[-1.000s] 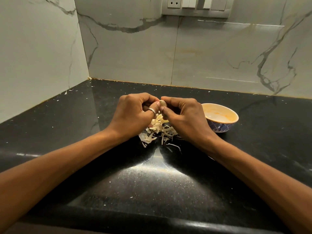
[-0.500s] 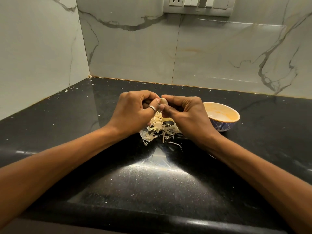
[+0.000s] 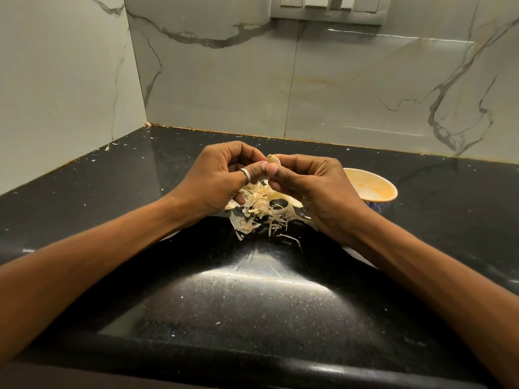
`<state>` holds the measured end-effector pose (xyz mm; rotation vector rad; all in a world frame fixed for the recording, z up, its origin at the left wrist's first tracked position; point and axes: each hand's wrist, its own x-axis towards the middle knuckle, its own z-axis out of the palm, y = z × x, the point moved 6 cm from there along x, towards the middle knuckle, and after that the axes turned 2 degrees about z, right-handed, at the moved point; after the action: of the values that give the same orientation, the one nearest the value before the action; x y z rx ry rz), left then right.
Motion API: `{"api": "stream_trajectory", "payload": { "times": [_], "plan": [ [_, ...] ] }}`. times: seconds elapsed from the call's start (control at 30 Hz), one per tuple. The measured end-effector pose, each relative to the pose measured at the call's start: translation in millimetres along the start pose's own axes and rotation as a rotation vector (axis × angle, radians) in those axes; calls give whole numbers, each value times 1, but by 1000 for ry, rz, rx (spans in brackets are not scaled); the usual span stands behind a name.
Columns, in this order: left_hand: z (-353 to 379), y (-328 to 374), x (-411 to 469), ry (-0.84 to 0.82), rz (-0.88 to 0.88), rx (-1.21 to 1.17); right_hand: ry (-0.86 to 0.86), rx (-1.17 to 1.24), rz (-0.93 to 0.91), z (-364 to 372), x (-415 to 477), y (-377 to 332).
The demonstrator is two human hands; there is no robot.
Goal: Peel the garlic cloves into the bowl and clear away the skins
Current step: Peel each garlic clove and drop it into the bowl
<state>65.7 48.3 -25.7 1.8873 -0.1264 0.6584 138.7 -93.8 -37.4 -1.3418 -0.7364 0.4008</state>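
Head view only. Garlic clove (image 3: 274, 160) is up in the air between both hands, over the skins pile (image 3: 261, 211) and well above the countertop (image 3: 252, 304). Left hand (image 3: 222, 181) has its fingers curled, thumb and forefinger tips nipping the clove's left end; there is a ring (image 3: 245, 174) on the thumb. Right hand (image 3: 314, 192) is curled too, thumb and forefinger pinching the right end. Neither hand has anything else in it.

Risks, as a judgement: it is a tiny tip pinch on a smooth clove, so a hard tug on the skin could pop it out into the pile, where it would be hard to spot. The bowl (image 3: 394, 192) sits just beyond the right hand, so the transfer could nudge it. Light skins could scatter further across the counter if an arm sweeps them.

Orientation: the clove's long axis runs roughly left to right between the fingertips, slightly tilted. The narrow end seems to point at the left hand, but most of the clove is hidden, so this is not certain.
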Motion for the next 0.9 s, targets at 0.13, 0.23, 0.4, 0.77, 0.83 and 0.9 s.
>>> {"api": "stream_trajectory", "payload": {
  "times": [0.13, 0.23, 0.4, 0.77, 0.83, 0.9],
  "plan": [
    [-1, -1, 1, -16, -3, 26, -8, 21, 18, 1, -1, 1],
    [-2, -2, 1, -27, -4, 22, -5, 31, 26, 1, -2, 1],
    [0, -2, 1, -55, -2, 16, 4, 56, 34, 4, -1, 3],
    [3, 1, 4, -70, 61, 32, -5, 129, 52, 6, 1, 3],
    [3, 2, 4, -59, 90, 51, -11, 152, 57, 7, 2, 2],
    [3, 2, 5, -43, 112, 80, -14, 180, 71, 7, 2, 3]
  ]
}}
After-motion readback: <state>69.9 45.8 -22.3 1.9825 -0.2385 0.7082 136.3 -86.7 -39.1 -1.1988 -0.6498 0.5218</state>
